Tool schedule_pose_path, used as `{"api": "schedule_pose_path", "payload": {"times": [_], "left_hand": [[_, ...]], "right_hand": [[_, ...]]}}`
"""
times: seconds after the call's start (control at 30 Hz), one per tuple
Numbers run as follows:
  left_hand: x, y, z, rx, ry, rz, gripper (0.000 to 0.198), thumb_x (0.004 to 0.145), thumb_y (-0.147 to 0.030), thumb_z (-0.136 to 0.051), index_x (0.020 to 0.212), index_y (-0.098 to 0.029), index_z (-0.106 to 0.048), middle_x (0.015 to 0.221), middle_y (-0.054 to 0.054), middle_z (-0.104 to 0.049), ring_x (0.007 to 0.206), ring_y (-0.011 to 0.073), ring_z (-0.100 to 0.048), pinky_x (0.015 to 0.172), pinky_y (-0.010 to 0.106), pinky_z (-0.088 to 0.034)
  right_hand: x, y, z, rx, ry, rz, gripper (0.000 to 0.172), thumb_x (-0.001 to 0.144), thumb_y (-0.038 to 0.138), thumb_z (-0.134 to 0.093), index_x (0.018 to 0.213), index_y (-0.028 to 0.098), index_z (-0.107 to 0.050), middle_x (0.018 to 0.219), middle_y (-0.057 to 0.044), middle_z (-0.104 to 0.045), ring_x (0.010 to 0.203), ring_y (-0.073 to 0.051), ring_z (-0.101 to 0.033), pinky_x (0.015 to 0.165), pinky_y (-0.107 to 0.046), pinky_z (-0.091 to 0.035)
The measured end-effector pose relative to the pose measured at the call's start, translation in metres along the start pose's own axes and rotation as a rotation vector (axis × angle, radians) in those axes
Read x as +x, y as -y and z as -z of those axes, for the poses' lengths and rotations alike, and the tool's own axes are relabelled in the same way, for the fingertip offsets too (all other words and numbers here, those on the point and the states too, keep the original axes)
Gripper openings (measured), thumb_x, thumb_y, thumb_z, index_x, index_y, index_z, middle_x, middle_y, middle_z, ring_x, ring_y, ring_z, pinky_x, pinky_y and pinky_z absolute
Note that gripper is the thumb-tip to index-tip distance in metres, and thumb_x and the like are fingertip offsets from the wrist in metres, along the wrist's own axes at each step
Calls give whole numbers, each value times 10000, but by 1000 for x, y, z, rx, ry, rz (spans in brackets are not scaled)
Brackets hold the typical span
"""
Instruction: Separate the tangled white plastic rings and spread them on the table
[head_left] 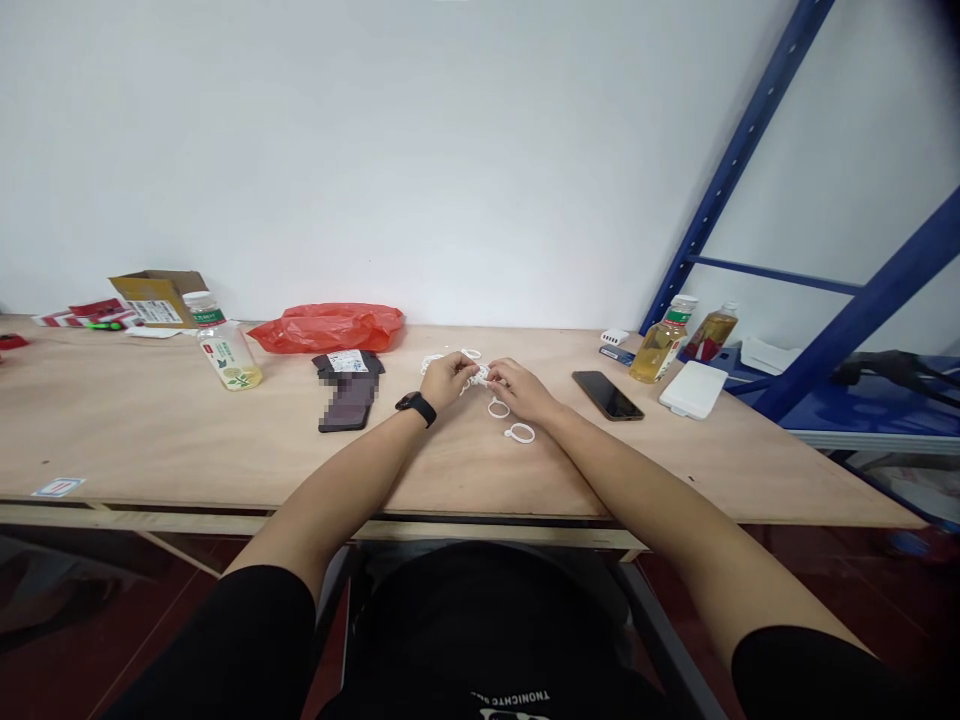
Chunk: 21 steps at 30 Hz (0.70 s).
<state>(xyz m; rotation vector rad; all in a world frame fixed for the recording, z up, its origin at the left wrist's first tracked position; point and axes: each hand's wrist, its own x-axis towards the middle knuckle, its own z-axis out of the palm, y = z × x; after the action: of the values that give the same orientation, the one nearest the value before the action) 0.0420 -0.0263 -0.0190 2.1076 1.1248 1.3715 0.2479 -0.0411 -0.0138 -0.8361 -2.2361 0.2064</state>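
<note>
My left hand (448,379), a dark watch on its wrist, is closed in a pinch just above the middle of the wooden table. Facing it, my right hand (517,387) pinches too, and both sets of fingertips meet at a small cluster of white plastic rings (480,376). The fingers partly cover this cluster, so its exact shape is hard to make out. Below my right hand lie two separate pieces, a white ring (498,409) and a nearer white ring with a small loop (522,433). More white rings (430,364) lie behind my left hand.
Left of my hands are a dark pouch (351,390), a red plastic bag (330,328), a drink bottle (225,350) and an open cardboard box (159,300). To the right lie a phone (608,396), a white case (694,389) and another bottle (661,345), beside a blue metal frame (739,160).
</note>
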Motion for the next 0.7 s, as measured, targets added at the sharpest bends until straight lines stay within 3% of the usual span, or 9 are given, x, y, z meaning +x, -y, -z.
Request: {"api": "schedule_pose_path", "payload": {"times": [0.1, 0.2, 0.3, 0.5, 0.7], "left_hand": [[-2, -1, -1, 28, 61, 18, 267, 928, -375, -512, 932, -161, -672, 754, 25, -688, 656, 151, -615, 672, 279, -495], [-4, -1, -1, 203, 147, -38, 270, 941, -323, -478, 991, -178, -700, 924, 58, -715, 853, 190, -651, 825, 320, -502], [-6, 0, 0, 385, 231, -52, 218, 886, -323, -572, 957, -184, -725, 1030, 80, -706, 984, 228, -633, 909, 352, -485], [-6, 5, 5, 535, 305, 51, 222, 829, -322, -637, 981, -190, -732, 1007, 74, -709, 941, 229, -642, 846, 331, -504], [-5, 6, 8, 577, 282, 73, 248, 775, -332, -691, 975, -189, -722, 1042, 81, -696, 931, 228, -643, 812, 315, -505]], "right_hand": [[2, 3, 14, 3, -44, -15, 81, 850, 225, -555, 884, 203, -625, 1208, -99, -589, 1053, -215, -575, 862, -347, -471], [1, 0, 31, -92, -104, -11, 39, 802, 216, -598, 772, 197, -615, 1108, -101, -639, 1028, -233, -584, 909, -376, -448], [-2, -5, 40, -198, 8, -10, 97, 785, 270, -661, 730, 196, -630, 920, -85, -682, 935, -238, -602, 902, -379, -440], [-3, -3, 14, -33, 242, -41, 242, 839, 324, -640, 1034, 200, -711, 1051, -70, -715, 962, -211, -629, 851, -319, -457], [-2, -2, 4, 90, 391, -185, 177, 774, 343, -665, 773, 169, -698, 735, -4, -660, 697, -141, -575, 633, -238, -404]]}}
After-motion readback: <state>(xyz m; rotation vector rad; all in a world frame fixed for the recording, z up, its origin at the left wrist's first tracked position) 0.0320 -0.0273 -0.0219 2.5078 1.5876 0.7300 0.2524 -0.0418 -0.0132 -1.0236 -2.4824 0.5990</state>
